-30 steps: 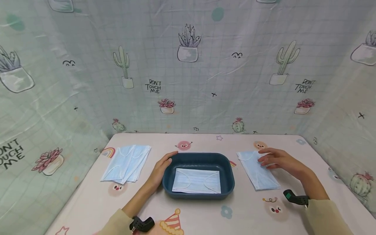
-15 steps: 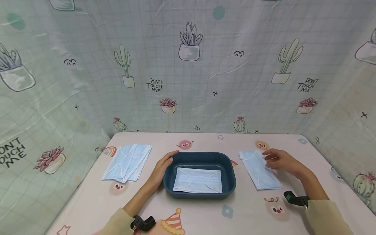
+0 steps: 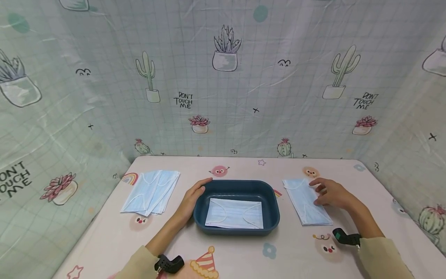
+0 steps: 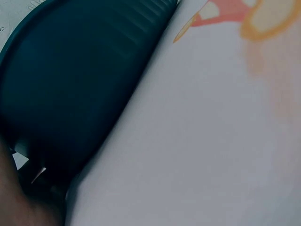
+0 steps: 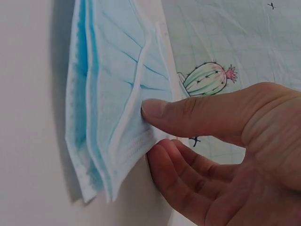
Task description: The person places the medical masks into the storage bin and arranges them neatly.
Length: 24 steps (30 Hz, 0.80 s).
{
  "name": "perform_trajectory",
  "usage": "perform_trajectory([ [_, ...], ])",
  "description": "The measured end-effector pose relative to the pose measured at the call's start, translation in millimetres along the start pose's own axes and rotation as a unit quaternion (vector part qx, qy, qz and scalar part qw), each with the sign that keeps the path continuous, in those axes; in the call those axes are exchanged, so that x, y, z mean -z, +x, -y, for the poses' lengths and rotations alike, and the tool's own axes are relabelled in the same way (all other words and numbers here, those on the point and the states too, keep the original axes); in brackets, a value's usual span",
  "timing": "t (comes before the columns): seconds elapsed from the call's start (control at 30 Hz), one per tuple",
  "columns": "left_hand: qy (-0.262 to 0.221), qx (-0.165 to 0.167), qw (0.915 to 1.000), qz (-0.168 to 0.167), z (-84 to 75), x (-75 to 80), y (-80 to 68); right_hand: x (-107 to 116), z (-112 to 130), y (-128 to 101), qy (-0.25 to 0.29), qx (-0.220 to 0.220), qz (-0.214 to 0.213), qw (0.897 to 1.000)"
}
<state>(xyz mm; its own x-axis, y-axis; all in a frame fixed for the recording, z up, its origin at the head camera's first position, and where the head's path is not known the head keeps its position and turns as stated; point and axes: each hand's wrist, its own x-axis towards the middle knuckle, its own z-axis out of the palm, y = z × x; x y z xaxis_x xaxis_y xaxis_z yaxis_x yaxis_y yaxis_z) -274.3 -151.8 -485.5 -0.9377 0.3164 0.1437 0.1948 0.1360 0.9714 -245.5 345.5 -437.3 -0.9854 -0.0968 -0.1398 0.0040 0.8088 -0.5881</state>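
Three sets of pale blue face masks are in the head view. One face mask [image 3: 234, 214] lies in a dark blue plastic basin [image 3: 240, 231], loops uppermost. My left hand [image 3: 189, 199] holds the basin's left wall, fingers at the rim and thumb inside it. My right hand [image 3: 332, 193] is at the right edge of a stack of face masks [image 3: 306, 205], thumb and fingers spread apart. In the right wrist view its thumb [image 5: 188, 115] overlaps the top mask's face, with the other fingers by its edge. The left wrist view shows mostly the basin's outer side [image 4: 70, 84].
A fanned pile of face masks [image 3: 150, 192] lies left of the basin. The table [image 3: 240, 259] has a pale, cartoon-printed cover. A cactus-printed curtain [image 3: 251, 85] stands round its back and sides.
My right hand's fingers have spread from a closer bunch, and its thumb has moved nearer the masks. The left hand stays on the basin. The head view has shifted slightly.
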Motion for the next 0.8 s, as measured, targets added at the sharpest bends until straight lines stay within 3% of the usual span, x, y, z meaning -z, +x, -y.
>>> perform_trajectory([
  [0.8,0.001,-0.003,1.0,-0.001,0.2,0.0,0.5,1.8,-5.6,0.0,0.017,0.024,0.003,1.0],
])
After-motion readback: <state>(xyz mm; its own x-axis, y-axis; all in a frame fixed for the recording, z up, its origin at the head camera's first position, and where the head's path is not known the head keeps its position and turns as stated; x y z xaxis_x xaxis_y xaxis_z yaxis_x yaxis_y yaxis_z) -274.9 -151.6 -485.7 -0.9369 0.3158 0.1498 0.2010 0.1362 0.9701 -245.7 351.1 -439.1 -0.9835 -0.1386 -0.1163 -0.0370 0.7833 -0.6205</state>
